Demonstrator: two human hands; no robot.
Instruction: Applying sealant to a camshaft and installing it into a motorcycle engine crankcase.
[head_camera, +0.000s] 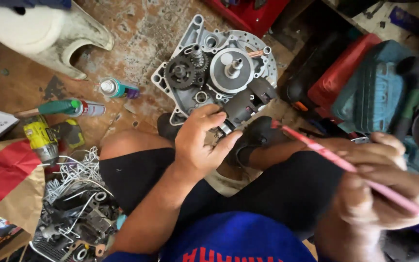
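Floor (141, 34) of worn, stained concrete is crowded with spray cans (117, 89), a drill (42, 138) and wire. The engine case (219, 68) is gripped by the left hand (202, 140), fingers curled; a pink stick (345, 165) is pinched by the right hand (384, 187).

I see my blue shirt (233, 237) with red lettering across the chest, and black shorts (267, 189) covering both thighs. My arms are bare, with no sleeves, gloves, watch or rings on my left hand (202, 140) or right hand (384, 187).

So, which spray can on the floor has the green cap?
The left can, lying beside the yellow drill; the other can shows a white top.
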